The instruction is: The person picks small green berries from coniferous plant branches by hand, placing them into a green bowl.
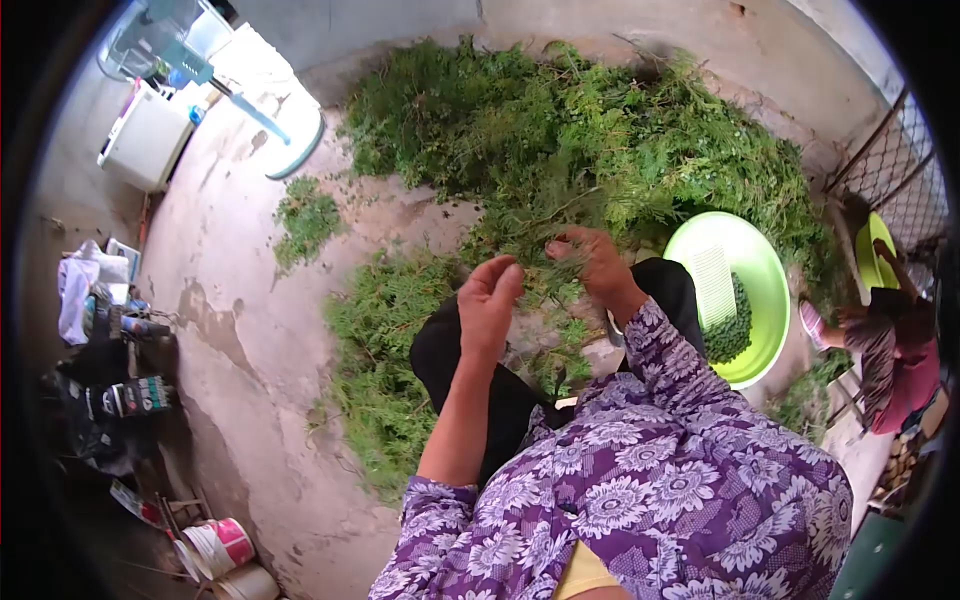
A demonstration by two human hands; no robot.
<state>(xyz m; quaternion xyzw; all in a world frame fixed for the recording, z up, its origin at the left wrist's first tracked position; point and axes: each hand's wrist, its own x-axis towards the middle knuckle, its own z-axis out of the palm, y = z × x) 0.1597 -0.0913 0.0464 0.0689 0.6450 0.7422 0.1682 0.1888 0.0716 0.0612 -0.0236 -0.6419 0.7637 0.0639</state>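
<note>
My left hand (488,300) is raised over my lap, its thumb and fingers pressed together; what they pinch, if anything, is too small to tell. To the right, my right hand (597,266) has its fingers closed on a green sprig (563,270), a little blurred. The two hands are apart. A large heap of leafy green branches (560,130) lies beyond them, and more cut greenery (385,350) lies to the left of my knees. Right of my right knee sits a light green basin (768,300) with small green berries (731,335) and a pale slotted rack (713,285) inside.
Another person (895,350) sits at the far right beside a yellow-green basin (877,255). A standing fan (240,100) is at the upper left. Bags (110,400) and a white-and-pink bucket (218,547) line the left wall. A small green clump (305,222) lies on the floor.
</note>
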